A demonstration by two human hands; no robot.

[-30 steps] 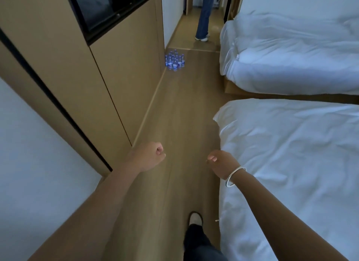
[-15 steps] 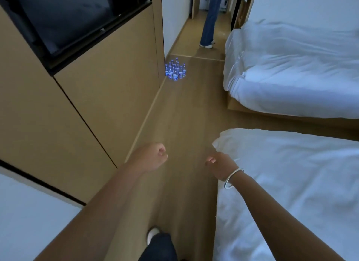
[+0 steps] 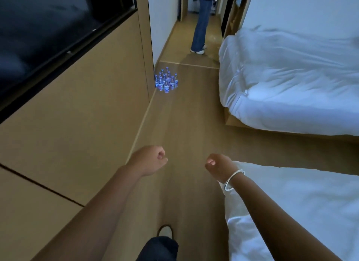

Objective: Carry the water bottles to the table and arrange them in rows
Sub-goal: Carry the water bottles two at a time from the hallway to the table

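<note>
Several small water bottles (image 3: 166, 81) with blue labels stand in a tight cluster on the wooden floor, against the corner of the left wall, well ahead of me. My left hand (image 3: 150, 159) is held out low in front of me, curled into a loose fist with nothing in it. My right hand (image 3: 218, 166), with a silver bangle on the wrist, is likewise curled and holds nothing. Both hands are far short of the bottles. No table is in view.
A wood-panelled wall (image 3: 87, 109) with a dark screen (image 3: 48, 23) runs along the left. Two beds with white covers, one near (image 3: 301, 212) and one farther (image 3: 291, 81), line the right. A person in jeans (image 3: 202, 25) stands in the passage beyond the bottles.
I have walked forward along the aisle; the bottles, far bed and standing person appear nearer and lower in view. Both hands stay curled and at about the same place.
</note>
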